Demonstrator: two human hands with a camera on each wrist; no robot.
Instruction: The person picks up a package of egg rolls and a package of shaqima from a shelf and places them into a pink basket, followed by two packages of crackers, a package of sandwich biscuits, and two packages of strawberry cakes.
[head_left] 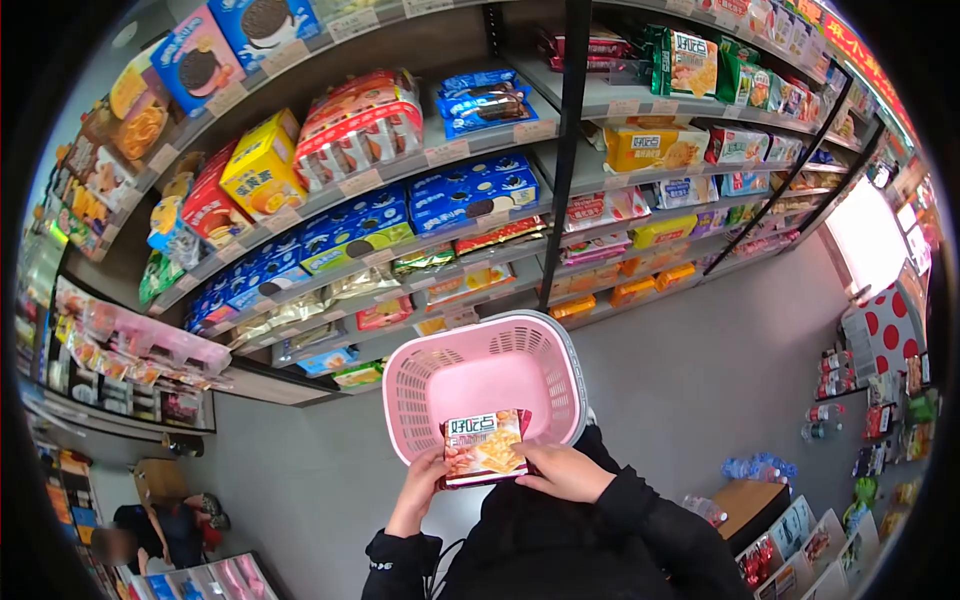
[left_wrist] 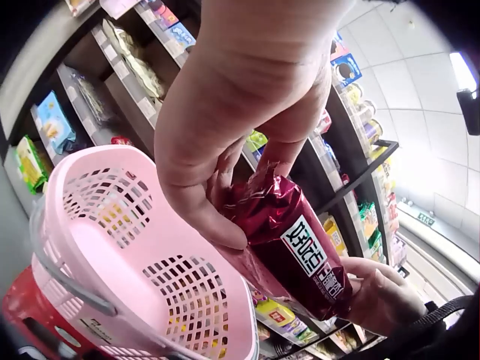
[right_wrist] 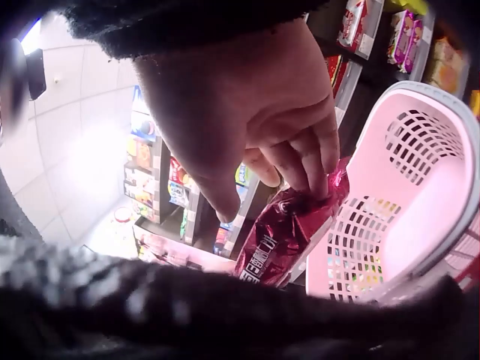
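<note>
A dark red biscuit packet [head_left: 485, 447] with a cracker picture is held flat between both hands, over the near rim of a pink basket [head_left: 478, 385]. The left hand [head_left: 419, 487] grips its left end; in the left wrist view the left hand [left_wrist: 240, 112] pinches the crinkled end of the shiny packet [left_wrist: 300, 247]. At the other end is the right hand [head_left: 567, 472], thumb on top. The right wrist view has the right hand [right_wrist: 247, 112] with fingers curled against the packet [right_wrist: 281, 232]. The basket's visible floor is bare pink.
Shelves [head_left: 470, 150] of boxed and bagged snacks run ahead and to the right. At the lower left a person [head_left: 165, 535] is beside a rack. Bottles [head_left: 760, 468] and a brown box [head_left: 745, 510] stand at the lower right, on the grey floor [head_left: 670, 370].
</note>
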